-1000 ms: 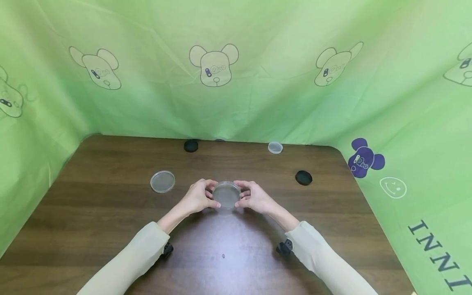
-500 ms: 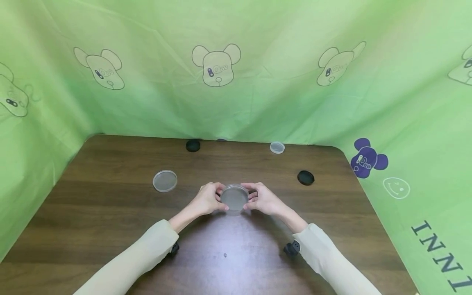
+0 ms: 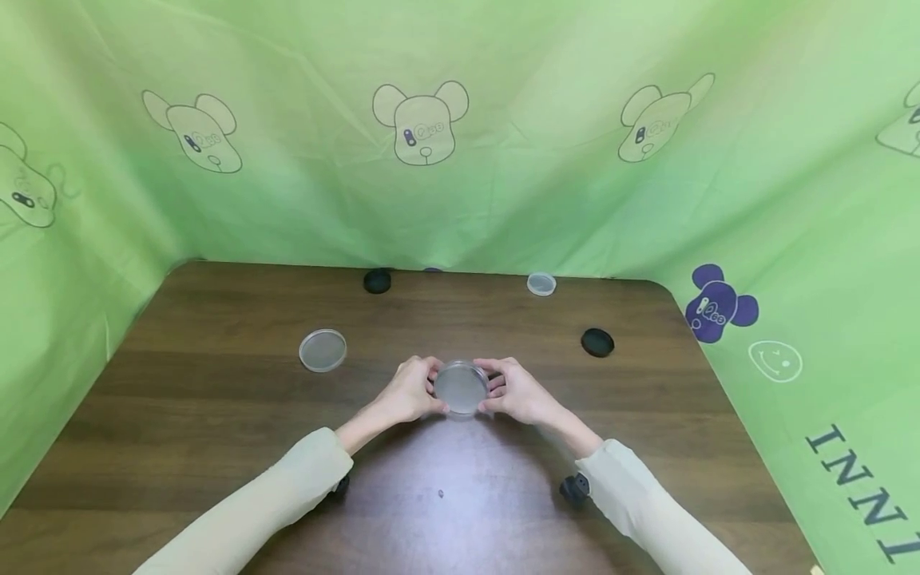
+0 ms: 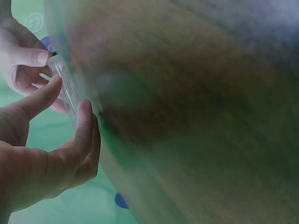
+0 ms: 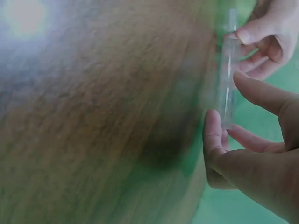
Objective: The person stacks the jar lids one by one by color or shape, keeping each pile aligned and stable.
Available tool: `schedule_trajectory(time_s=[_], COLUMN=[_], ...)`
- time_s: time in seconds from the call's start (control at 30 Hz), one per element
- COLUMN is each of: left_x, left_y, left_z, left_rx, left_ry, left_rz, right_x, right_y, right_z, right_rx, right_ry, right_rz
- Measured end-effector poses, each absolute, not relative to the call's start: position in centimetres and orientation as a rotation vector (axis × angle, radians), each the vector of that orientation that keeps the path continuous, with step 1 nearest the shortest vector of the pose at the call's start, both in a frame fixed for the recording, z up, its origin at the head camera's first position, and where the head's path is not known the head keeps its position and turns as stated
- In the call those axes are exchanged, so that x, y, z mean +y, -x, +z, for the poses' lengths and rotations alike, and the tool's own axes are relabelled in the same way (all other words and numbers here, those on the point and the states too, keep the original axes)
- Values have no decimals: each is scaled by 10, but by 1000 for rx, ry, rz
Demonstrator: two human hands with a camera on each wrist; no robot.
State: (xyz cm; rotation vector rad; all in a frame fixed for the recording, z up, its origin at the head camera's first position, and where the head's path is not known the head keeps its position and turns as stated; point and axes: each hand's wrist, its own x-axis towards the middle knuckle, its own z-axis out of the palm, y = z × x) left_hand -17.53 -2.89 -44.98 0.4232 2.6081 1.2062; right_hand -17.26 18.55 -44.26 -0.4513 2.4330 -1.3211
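A clear round petri dish (image 3: pixel 461 388) is held between both hands at the middle of the table. My left hand (image 3: pixel 411 390) pinches its left edge with thumb and fingers, and my right hand (image 3: pixel 523 391) grips the opposite edge the same way. Seen edge-on in the right wrist view, the petri dish (image 5: pixel 228 79) looks like a thin transparent disc. The left wrist view shows its rim (image 4: pixel 70 93) between thumb and fingertips. Whether its underside touches the table is hard to tell.
Another clear round dish (image 3: pixel 323 350) lies to the left on the wooden table (image 3: pixel 180 415). Two black round discs (image 3: pixel 377 281) sit at back left and to the right, with a small clear dish (image 3: pixel 541 284) at the back. Green cloth (image 3: pixel 302 200) encloses the table.
Both hands have carried the petri dish slightly to the right and a little nearer. The grip looks the same. The view itself has shifted slightly; the other dishes and discs stay put.
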Motion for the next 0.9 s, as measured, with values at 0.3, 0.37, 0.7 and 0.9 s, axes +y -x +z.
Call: schedule_trajectory(time_s=[0.3, 0.37, 0.7, 0.9], left_x=[-28, -27, -27, -27], left_y=[176, 177, 178, 177], left_z=[-449, -450, -452, -452], left_rx=[2620, 2624, 2630, 2629], left_ry=[-414, -413, -399, -399], left_rz=[1191, 1191, 1194, 1199], right_x=[185, 185, 183, 181], right_y=[169, 169, 170, 170], right_z=[-450, -450, -449, -447], right_rx=[2542, 2556, 2594, 2586], right_ry=[484, 479, 490, 480], right_rz=[-1236, -1226, -1173, -1173])
